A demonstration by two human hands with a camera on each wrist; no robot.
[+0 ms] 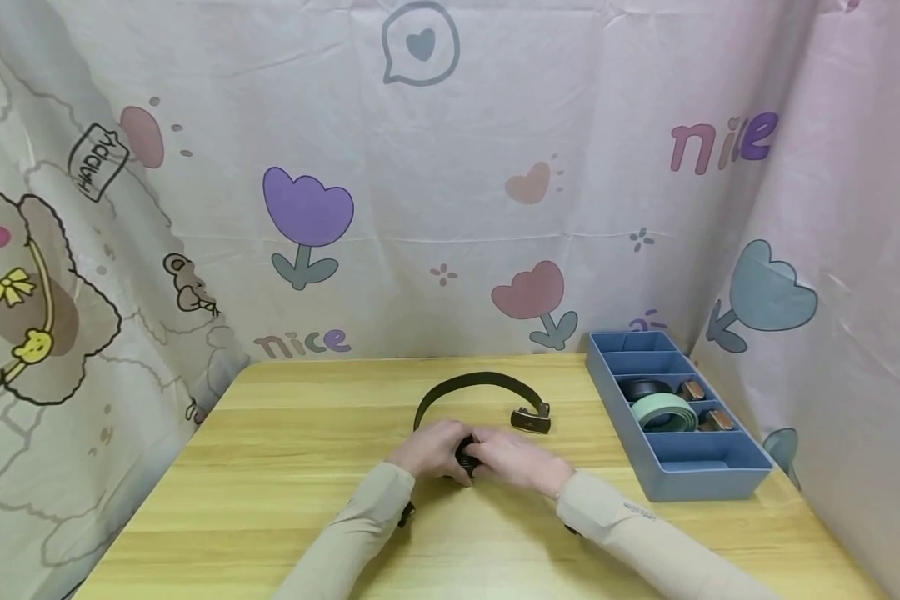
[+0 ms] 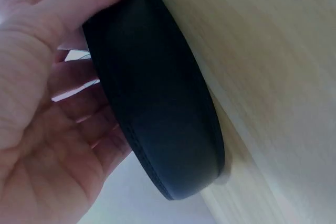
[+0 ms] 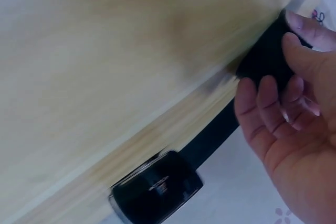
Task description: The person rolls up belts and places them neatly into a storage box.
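Note:
A black leather belt (image 1: 483, 379) stands on edge on the wooden table, partly coiled at its near end, with the rest arching away to the right. At its far end lies the dark, shiny buckle (image 1: 531, 419), seen larger in the right wrist view as a glossy buckle plate (image 3: 157, 187). My left hand (image 1: 433, 450) grips the coiled part from the left, thumb along the strap's upper edge (image 2: 157, 93) and fingers behind. From the right, my right hand (image 1: 517, 461) pinches the same coil (image 3: 268, 56) with thumb and fingers. Both hands partly hide the coil.
On the right stands a blue divided box (image 1: 648, 462). Its compartments hold a rolled green belt (image 1: 663, 408), a rolled black belt (image 1: 643, 387) and metallic buckles. A patterned curtain (image 1: 435, 167) hangs behind the table and along both sides.

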